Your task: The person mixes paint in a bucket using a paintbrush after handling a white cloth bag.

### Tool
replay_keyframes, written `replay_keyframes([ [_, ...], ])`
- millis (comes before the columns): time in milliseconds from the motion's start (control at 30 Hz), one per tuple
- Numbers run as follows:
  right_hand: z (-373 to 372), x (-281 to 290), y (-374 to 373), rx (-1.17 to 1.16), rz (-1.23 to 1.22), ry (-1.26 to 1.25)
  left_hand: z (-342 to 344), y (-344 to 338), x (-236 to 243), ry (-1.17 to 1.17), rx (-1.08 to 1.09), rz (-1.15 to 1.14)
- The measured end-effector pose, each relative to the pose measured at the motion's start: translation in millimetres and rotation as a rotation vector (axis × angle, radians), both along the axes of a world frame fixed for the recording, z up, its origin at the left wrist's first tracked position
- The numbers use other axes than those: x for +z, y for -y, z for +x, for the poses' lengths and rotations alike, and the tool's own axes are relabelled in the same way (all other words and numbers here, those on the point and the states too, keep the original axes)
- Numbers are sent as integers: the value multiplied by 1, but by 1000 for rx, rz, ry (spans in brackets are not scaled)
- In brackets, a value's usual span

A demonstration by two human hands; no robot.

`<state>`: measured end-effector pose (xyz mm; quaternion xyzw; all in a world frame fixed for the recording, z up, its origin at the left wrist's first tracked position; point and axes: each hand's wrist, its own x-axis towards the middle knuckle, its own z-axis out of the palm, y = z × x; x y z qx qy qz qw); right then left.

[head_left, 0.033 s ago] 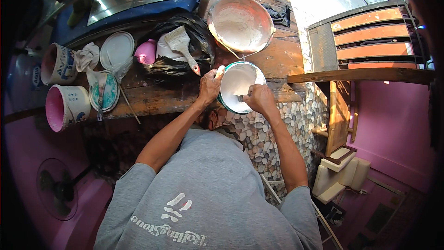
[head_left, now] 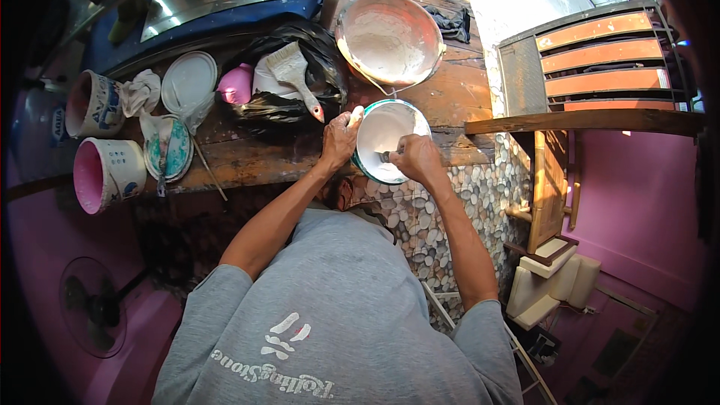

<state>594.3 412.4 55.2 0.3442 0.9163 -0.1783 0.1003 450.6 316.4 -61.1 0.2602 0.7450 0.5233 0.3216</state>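
Note:
A white paint bucket with a teal rim stands at the table's front edge, its inside coated in whitish paint. My left hand is closed on the left side of its rim, thumb along the top. Over the bucket's right side, my right hand is closed round a tool; only a short dark piece of it shows, pointing into the bucket. The tool's kind is hidden by my fingers. Just behind stands a larger pail with a wire handle, holding whitish material.
A wide paintbrush lies on a black plastic bag beside a pink object. Two used tubs, a white lid and a thin stick occupy the left. A wooden beam and bench stand at right.
My right hand has shifted slightly to the left over the bucket, with the tool in it. My left hand keeps its place on the rim.

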Motion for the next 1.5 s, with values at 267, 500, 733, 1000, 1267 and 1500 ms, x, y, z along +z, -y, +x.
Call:
replay_keyframes([
  [267,-4,-7,-24,-92,190,-140,0,-1,4,-14,-5,20],
  [500,13,1,-14,-58,16,111,0,2,-1,-61,7,53],
  [733,-15,-11,-1,-130,77,-203,1,-1,0,-38,0,39],
  [1000,12,-5,-17,-118,50,47,1,-1,-4,-20,16,1],
  [1267,-5,-8,-12,-161,116,-171,1,-1,0,-20,-1,63],
  [1500,6,-3,-8,-20,21,22,-1,0,-10,-39,-15,27],
])
